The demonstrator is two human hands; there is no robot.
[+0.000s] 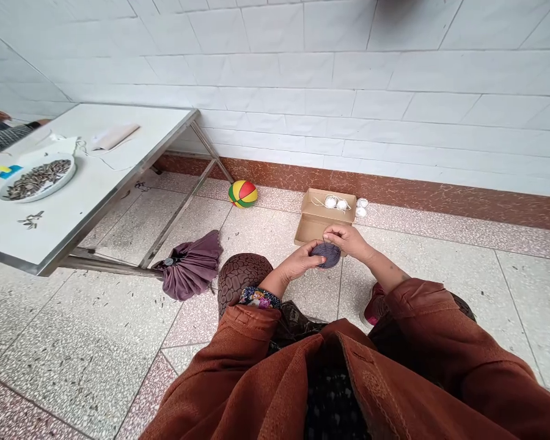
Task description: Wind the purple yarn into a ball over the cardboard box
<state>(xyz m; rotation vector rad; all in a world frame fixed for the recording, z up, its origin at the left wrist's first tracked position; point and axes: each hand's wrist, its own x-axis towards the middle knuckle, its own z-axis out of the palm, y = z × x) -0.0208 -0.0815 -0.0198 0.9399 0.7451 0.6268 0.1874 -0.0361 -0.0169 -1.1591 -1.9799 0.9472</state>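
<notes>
My left hand (301, 260) is closed around a dark purple-grey ball of yarn (329, 255), thumb on its near side. At the far side of the ball, my right hand (348, 239) pinches with thumb and forefinger; a thin dark strand seems to run from that pinch down to the ball. Just beyond both hands an open cardboard box (312, 228) lies on the floor, partly covered by my right hand. Small white yarn balls (330, 201) rest on its opened lid, with loose white thread around them.
More white balls (362, 206) sit beside the box. A striped toy ball (242, 194) lies near the wall. A folded purple umbrella (191, 266) leans by the table (114, 125), which bears a plate of sunflower seeds (39, 178). Another person's arm (7, 135) shows at far left.
</notes>
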